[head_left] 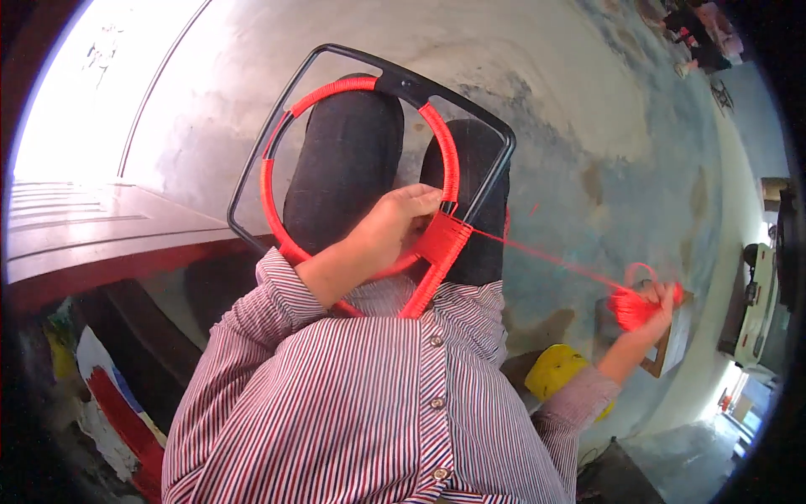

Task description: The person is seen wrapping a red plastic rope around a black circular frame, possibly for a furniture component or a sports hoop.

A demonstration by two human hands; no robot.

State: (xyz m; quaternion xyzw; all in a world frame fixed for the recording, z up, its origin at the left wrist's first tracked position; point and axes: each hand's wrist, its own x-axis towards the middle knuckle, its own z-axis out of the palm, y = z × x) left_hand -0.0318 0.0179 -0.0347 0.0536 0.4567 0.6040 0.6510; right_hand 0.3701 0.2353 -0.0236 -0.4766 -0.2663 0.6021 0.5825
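Note:
A black frame [252, 160] with a ring inside it lies across my lap, and the ring [270, 206] is wound in red cord. My left hand [388, 228] grips the ring at its lower right, where the red winding is thick. A taut red cord [554, 259] runs from there out to the right. My right hand [651, 315] is stretched far out and shut on a small bundle of red cord [631, 307]. My dark trouser legs show through the ring.
A grey concrete floor [604, 126] lies beyond my knees. A red wooden door or board [101, 244] is on the left. A yellow object [556, 370] sits by my right elbow. Furniture and a person stand far right and top right.

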